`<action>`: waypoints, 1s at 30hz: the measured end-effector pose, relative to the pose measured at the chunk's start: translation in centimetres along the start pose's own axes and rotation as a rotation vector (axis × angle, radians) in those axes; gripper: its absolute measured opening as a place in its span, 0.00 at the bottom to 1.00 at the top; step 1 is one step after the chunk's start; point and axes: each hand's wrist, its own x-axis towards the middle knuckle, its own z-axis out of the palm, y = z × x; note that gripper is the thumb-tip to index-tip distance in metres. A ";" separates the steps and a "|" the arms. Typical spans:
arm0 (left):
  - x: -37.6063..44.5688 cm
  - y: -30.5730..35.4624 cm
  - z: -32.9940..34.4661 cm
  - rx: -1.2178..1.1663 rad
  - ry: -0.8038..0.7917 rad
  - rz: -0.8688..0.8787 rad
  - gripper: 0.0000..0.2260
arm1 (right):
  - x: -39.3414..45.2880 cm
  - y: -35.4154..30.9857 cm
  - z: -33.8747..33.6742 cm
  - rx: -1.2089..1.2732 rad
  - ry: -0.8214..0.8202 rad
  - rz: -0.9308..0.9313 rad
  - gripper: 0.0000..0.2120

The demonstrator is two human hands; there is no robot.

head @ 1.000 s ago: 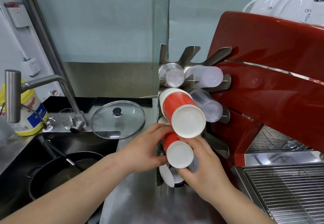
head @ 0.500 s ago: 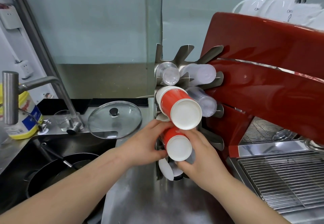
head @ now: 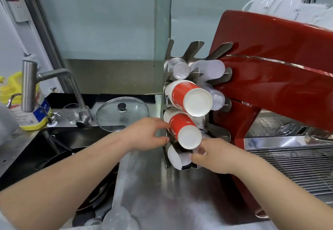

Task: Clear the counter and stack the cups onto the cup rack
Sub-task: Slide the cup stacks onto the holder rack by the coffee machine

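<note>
A steel cup rack (head: 196,48) stands against the glass partition, next to a red coffee machine. Clear plastic cups (head: 207,68) sit on its upper prongs. Below them a stack of red paper cups (head: 187,98) sticks out, base towards me. A second red cup stack (head: 183,130) sits on the prong beneath. My left hand (head: 146,134) grips this lower stack from its left side, with finger and thumb round it. Just under the stack's white base is my right hand (head: 216,156), fingers loosely curled and holding nothing that I can see. A white cup (head: 173,157) lies on the lowest prong.
The red coffee machine (head: 270,78) and its wire drip grille (head: 297,166) fill the right side. On the left are a sink with a dark pan (head: 59,159), a steel tap (head: 28,85), a glass pot lid (head: 122,114), a small glass (head: 72,112) and a yellow bottle (head: 34,119).
The right hand has come off the lower red cup stack and dropped just below it. The left hand stays on the stack's left side. The view has shifted slightly.
</note>
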 end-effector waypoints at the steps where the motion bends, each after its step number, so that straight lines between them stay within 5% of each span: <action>1: -0.6 -0.2 -0.3 0.019 -0.045 -0.007 0.22 | -0.1 -0.1 -0.2 -0.039 -0.088 -0.015 0.16; 8: -5.4 -2.7 -0.9 0.036 -0.514 -0.128 0.23 | -0.6 -1.0 1.1 -0.097 -0.341 -0.054 0.15; 17: -12.8 -6.9 1.7 -0.201 -0.568 -0.282 0.20 | -1.1 -4.4 7.8 -0.092 -0.439 -0.254 0.22; 22: -16.3 -9.9 5.3 -0.344 -0.554 -0.369 0.22 | -1.2 -7.8 11.8 0.096 -0.318 -0.407 0.32; 25: -17.9 -10.4 7.9 -0.426 -0.595 -0.340 0.27 | -0.7 -9.3 13.4 0.163 -0.294 -0.451 0.37; 30: -18.8 -9.8 11.3 -0.400 -0.469 -0.264 0.20 | 0.0 -10.0 15.1 0.172 -0.284 -0.435 0.40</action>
